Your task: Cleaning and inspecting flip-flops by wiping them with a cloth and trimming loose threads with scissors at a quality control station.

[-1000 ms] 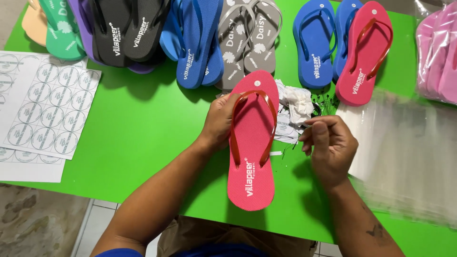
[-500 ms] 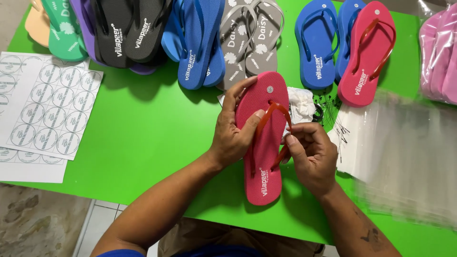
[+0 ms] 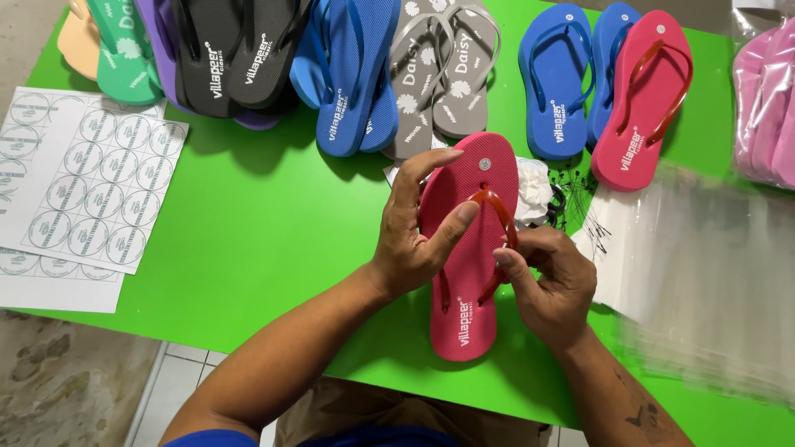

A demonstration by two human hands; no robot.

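A pink flip-flop with a red strap [image 3: 466,273] is tilted on its side above the green table [image 3: 273,240]. My left hand [image 3: 414,228] grips its left edge, thumb pressed on the sole near the toe post. My right hand [image 3: 551,277] pinches the red strap on the right side and pulls it away from the sole. Just behind the flip-flop lies a crumpled white bundle [image 3: 534,190] with thin black plastic ties [image 3: 580,203].
Rows of flip-flops line the far edge: black [image 3: 236,58], blue [image 3: 356,74], grey [image 3: 443,74], another blue and pink pair [image 3: 604,91]. Sheets of round stickers [image 3: 83,190] lie at left. A stack of clear plastic bags [image 3: 704,265] lies at right.
The flip-flop was lying flat a second ago; it has been turned onto its edge and drawn closer. My right hand moved from beside it onto the strap.
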